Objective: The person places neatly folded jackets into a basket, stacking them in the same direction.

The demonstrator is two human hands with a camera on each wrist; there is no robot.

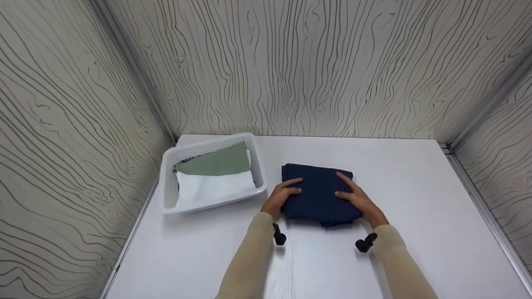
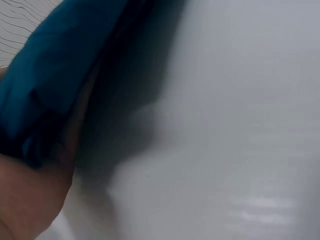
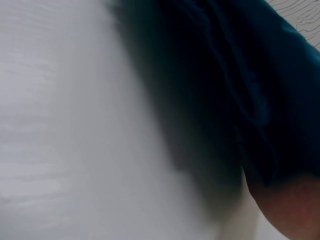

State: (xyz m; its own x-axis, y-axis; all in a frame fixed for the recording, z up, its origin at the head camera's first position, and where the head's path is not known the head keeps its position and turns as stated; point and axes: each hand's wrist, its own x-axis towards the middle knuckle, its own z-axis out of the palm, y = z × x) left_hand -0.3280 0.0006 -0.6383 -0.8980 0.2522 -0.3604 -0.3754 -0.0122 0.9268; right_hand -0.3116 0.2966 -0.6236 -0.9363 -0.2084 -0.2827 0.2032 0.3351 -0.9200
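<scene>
A folded navy cloth [image 1: 318,193] is held between both hands, slightly above the white table with a shadow under it. My left hand [image 1: 279,199] grips its left side, with two digits showing on top. In the left wrist view, part of this hand [image 2: 32,197] runs beneath the cloth [image 2: 65,60]. On the opposite side, my right hand [image 1: 362,202] grips the cloth, also with two digits on top. The right wrist view shows the layered cloth edge [image 3: 270,90] above the heel of the hand [image 3: 290,205]. The fingers underneath are mostly hidden.
Left of the cloth stands a white plastic basket [image 1: 166,182] on the table [image 1: 415,199]. A folded green cloth [image 1: 220,162] and a white cloth [image 1: 216,187] lie inside, with patterned fabric partly showing behind. Wood-grain patterned panels [image 1: 291,66] surround the table's back and sides.
</scene>
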